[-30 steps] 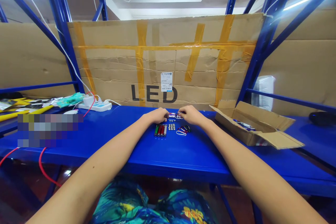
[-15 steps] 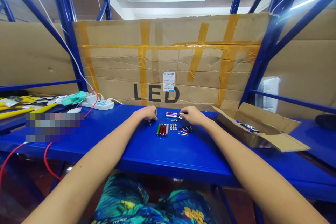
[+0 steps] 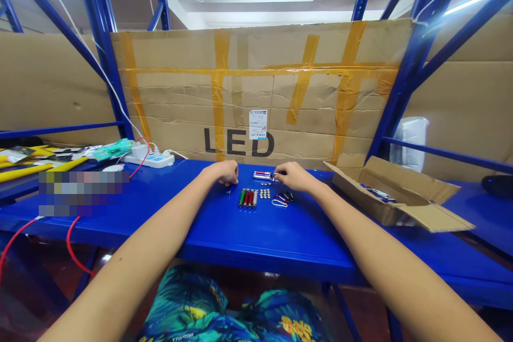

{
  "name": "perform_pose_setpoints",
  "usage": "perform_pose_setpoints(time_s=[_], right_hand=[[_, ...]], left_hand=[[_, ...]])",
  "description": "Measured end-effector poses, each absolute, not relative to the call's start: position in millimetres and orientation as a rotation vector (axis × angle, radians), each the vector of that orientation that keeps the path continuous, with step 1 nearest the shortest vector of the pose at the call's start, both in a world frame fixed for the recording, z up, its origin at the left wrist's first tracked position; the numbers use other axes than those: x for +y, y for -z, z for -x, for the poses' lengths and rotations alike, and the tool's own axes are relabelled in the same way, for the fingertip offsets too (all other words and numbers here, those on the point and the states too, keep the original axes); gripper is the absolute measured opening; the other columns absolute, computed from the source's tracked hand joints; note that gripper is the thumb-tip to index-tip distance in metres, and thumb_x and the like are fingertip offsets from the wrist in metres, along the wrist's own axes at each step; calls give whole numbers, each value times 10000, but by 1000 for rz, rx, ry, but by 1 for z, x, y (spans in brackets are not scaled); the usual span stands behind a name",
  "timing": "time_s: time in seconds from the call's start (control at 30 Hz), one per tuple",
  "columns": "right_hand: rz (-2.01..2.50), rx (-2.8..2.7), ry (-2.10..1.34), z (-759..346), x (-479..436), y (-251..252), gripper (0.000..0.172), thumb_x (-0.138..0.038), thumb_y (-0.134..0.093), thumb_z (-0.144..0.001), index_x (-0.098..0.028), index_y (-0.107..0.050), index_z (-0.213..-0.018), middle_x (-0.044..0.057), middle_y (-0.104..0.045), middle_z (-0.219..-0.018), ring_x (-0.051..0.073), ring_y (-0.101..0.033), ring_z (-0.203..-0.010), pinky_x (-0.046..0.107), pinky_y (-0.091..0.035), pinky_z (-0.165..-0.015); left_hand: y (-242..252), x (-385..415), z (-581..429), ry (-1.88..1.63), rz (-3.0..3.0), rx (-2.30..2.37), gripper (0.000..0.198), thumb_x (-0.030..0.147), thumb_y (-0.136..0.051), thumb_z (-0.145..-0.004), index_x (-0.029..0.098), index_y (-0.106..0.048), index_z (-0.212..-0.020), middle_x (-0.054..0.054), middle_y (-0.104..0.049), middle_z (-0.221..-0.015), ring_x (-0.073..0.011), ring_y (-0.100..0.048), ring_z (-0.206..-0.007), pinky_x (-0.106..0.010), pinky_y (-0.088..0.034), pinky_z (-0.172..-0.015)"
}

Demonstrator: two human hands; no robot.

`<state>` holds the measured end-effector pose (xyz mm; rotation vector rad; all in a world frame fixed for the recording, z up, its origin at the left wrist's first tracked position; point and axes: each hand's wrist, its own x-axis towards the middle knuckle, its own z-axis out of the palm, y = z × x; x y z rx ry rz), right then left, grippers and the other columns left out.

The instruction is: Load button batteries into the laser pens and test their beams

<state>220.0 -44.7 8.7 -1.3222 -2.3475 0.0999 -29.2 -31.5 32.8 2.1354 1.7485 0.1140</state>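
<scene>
My left hand (image 3: 227, 172) is curled, its fingers pressed together just over the table. A small dark blue piece with a shiny end (image 3: 230, 190) lies close below it; whether the fingers grip anything is hidden. Fingers bent into a pinch, my right hand (image 3: 292, 176) is at the right end of several slim metal tubes (image 3: 262, 175), and what it holds there is too small to make out. Between the hands, green, red and silver tubes (image 3: 248, 198) stand side by side in a row. Small silver round pieces (image 3: 265, 193) sit beside them, with carabiner clips (image 3: 282, 200) to their right.
An open cardboard box (image 3: 385, 192) with more slim items stands at the right. A power strip (image 3: 150, 158) with plugs and cables is at the back left, near yellow-handled items (image 3: 44, 164). A large cardboard sheet (image 3: 176, 101) closes off the table's back.
My left hand has shifted very slightly, and more of the dark blue piece below it shows. My right hand stays almost still at the slim tubes.
</scene>
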Motion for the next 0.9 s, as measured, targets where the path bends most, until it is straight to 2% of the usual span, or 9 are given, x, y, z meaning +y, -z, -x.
perform_pose_setpoints(time_s=[0.43,0.77,0.9], right_hand=[[1322,-2362,-113,-219,-47,-10,201,-229,-537,-842,-145,-719,-835,52,-701,-739,162,-593,-698,244,-369,-622],[1324,-2369,-116,-218,-49,-11,209,-233,-528,-841,-145,-716,-825,53,-699,-724,162,-589,-696,246,-368,-618],[1327,-2360,-136,-218,-50,-12,202,-231,-533,-832,-144,-714,-812,50,-693,-704,159,-589,-684,248,-378,-616]], left_hand=[[-33,-41,26,-70,-1889,1523,157,54,-654,-644,155,-569,-730,-19,-628,-559,-188,-656,-587,-344,-570,-636],[-33,-46,23,-6,-1856,1466,194,114,-672,-648,157,-553,-795,-20,-635,-604,-207,-682,-675,-366,-582,-695],[-35,-44,26,-31,-1865,1498,176,155,-675,-669,151,-552,-794,-26,-639,-613,-203,-681,-665,-342,-567,-675]])
